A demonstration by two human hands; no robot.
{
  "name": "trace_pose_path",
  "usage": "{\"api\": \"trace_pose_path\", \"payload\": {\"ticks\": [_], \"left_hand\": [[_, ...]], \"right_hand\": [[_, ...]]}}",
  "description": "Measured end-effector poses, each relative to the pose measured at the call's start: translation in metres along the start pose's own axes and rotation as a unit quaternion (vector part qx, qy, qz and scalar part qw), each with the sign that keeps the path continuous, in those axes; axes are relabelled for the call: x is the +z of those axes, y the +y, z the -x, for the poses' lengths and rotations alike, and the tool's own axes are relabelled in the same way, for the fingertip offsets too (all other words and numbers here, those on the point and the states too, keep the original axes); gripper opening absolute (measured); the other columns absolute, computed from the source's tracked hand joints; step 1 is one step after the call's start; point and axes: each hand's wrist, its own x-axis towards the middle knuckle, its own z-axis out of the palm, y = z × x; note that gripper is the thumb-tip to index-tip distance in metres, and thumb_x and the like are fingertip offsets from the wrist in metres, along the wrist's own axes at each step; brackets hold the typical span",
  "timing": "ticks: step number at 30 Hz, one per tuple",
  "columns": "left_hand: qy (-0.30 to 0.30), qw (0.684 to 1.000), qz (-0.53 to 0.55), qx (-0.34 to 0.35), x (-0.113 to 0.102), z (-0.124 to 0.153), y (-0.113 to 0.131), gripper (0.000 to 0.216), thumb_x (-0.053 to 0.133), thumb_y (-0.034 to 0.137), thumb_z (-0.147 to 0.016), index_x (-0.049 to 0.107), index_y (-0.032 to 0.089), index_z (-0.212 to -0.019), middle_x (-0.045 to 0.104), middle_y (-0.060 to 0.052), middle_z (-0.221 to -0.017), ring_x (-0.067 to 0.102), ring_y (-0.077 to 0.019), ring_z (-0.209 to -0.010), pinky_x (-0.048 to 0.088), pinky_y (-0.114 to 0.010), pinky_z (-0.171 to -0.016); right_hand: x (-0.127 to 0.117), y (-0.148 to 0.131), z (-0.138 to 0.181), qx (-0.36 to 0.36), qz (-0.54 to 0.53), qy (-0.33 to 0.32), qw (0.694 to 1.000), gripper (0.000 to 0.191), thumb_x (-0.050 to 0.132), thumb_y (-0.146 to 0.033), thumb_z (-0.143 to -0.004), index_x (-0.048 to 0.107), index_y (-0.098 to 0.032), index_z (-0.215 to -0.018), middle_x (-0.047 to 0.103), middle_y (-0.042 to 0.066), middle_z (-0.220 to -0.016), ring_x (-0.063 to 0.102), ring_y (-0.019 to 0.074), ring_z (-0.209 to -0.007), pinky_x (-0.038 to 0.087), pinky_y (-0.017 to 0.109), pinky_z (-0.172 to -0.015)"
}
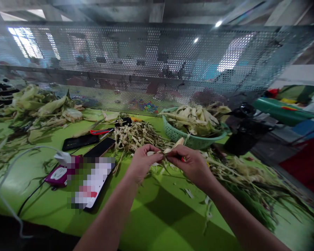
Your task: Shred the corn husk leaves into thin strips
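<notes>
Both hands meet over the green table in the middle of the head view. My left hand (143, 161) is closed in a pinch, thumb against fingers, on a thin greenish strip of corn husk (164, 156). From the other side my right hand (189, 162) pinches the same strip, its fingertips almost touching the left ones. A pale pointed husk piece (180, 142) sticks up behind the right fingers. Something small and red shows beside that hand, too hidden to name. Just beyond the hands lies a heap of small pale husk pieces on thin stems (133, 134).
A green plastic basket (172, 134) of husks stands behind my right hand. Loose husks (47, 108) pile up at left, dry strips (248, 170) at right. Phones (80, 142), a red-handled cutter (101, 131) and a purple power strip (56, 175) with a white cable lie left. Perforated metal panel (136, 66) behind.
</notes>
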Motion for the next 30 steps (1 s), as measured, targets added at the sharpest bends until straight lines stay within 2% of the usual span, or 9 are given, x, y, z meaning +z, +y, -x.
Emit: {"api": "trace_pose_path", "payload": {"ticks": [4,8,11,14,16,18,22,26,30], "left_hand": [[0.055,0.988,-0.136,0.046,-0.002,-0.003,-0.006,0.015,0.067,0.024,-0.066,0.060,0.015,-0.075,0.060,0.001,-0.066,0.052,-0.0105,-0.060,0.040,-0.023,-0.059],[0.082,0.928,-0.343,0.120,0.002,0.003,-0.007,0.007,0.061,0.019,-0.071,0.063,0.016,-0.076,0.064,-0.002,-0.073,0.054,-0.0133,-0.067,0.038,-0.024,-0.062],[0.052,0.876,-0.449,0.171,0.005,0.008,-0.006,0.009,0.056,0.014,-0.073,0.063,0.016,-0.077,0.065,-0.003,-0.075,0.054,-0.0141,-0.067,0.036,-0.026,-0.063],[-0.001,0.856,-0.487,0.175,0.004,0.009,-0.004,0.010,0.055,0.012,-0.071,0.064,0.016,-0.075,0.066,-0.004,-0.075,0.054,-0.0153,-0.068,0.035,-0.026,-0.062],[-0.036,0.876,-0.458,0.146,0.000,0.008,-0.003,0.010,0.057,0.012,-0.069,0.065,0.016,-0.074,0.066,-0.002,-0.073,0.055,-0.0152,-0.068,0.035,-0.026,-0.062],[-0.074,0.916,-0.383,0.097,-0.004,0.006,0.000,0.008,0.060,0.015,-0.067,0.066,0.016,-0.073,0.064,0.000,-0.068,0.054,-0.0135,-0.066,0.035,-0.024,-0.060],[-0.103,0.984,-0.146,-0.003,-0.005,0.003,0.003,0.015,0.069,0.020,-0.063,0.063,0.014,-0.074,0.059,0.002,-0.063,0.050,-0.0085,-0.058,0.036,-0.021,-0.057],[-0.042,0.999,0.018,-0.021,-0.002,0.001,0.002,0.021,0.074,0.020,-0.059,0.059,0.013,-0.073,0.059,0.002,-0.062,0.052,-0.0073,-0.057,0.039,-0.021,-0.060],[0.020,1.000,0.010,-0.004,0.001,-0.001,-0.004,0.021,0.072,0.023,-0.060,0.058,0.014,-0.072,0.058,0.002,-0.060,0.052,-0.0082,-0.056,0.040,-0.022,-0.060]], "right_hand": [[0.001,-0.009,0.004,-0.073,0.104,-0.010,0.992,0.011,0.055,-0.018,-0.088,0.066,-0.019,-0.086,0.066,0.004,-0.083,0.060,0.0161,-0.077,0.044,0.026,-0.070],[0.004,-0.011,0.008,-0.112,0.259,-0.044,0.958,0.015,0.050,-0.018,-0.091,0.064,-0.017,-0.087,0.063,0.007,-0.081,0.057,0.0184,-0.075,0.040,0.029,-0.067],[0.006,-0.009,0.010,-0.138,0.334,-0.062,0.930,0.018,0.047,-0.017,-0.092,0.063,-0.015,-0.083,0.060,0.008,-0.078,0.053,0.0194,-0.071,0.037,0.030,-0.067],[0.003,-0.004,0.007,-0.132,0.295,-0.073,0.944,0.019,0.046,-0.017,-0.092,0.062,-0.016,-0.082,0.059,0.008,-0.078,0.052,0.0186,-0.072,0.038,0.030,-0.067],[-0.001,0.002,0.003,-0.096,0.198,-0.082,0.972,0.017,0.048,-0.018,-0.091,0.062,-0.016,-0.083,0.060,0.006,-0.080,0.054,0.0174,-0.074,0.039,0.028,-0.068],[-0.005,0.008,-0.001,-0.036,0.075,-0.094,0.992,0.013,0.053,-0.021,-0.088,0.063,-0.017,-0.082,0.062,0.004,-0.080,0.056,0.0160,-0.075,0.041,0.026,-0.068],[-0.005,0.014,-0.004,0.085,-0.103,-0.094,0.987,0.015,0.061,-0.032,-0.081,0.062,-0.017,-0.078,0.060,0.000,-0.070,0.053,0.0136,-0.065,0.040,0.024,-0.059],[0.003,0.008,-0.001,0.086,-0.111,-0.033,0.990,0.016,0.062,-0.034,-0.082,0.062,-0.018,-0.078,0.059,-0.001,-0.069,0.052,0.0135,-0.065,0.039,0.024,-0.060],[0.009,-0.001,0.004,0.018,-0.012,0.020,1.000,0.009,0.059,-0.025,-0.086,0.062,-0.019,-0.080,0.062,0.002,-0.078,0.056,0.0158,-0.073,0.042,0.026,-0.067]]}}
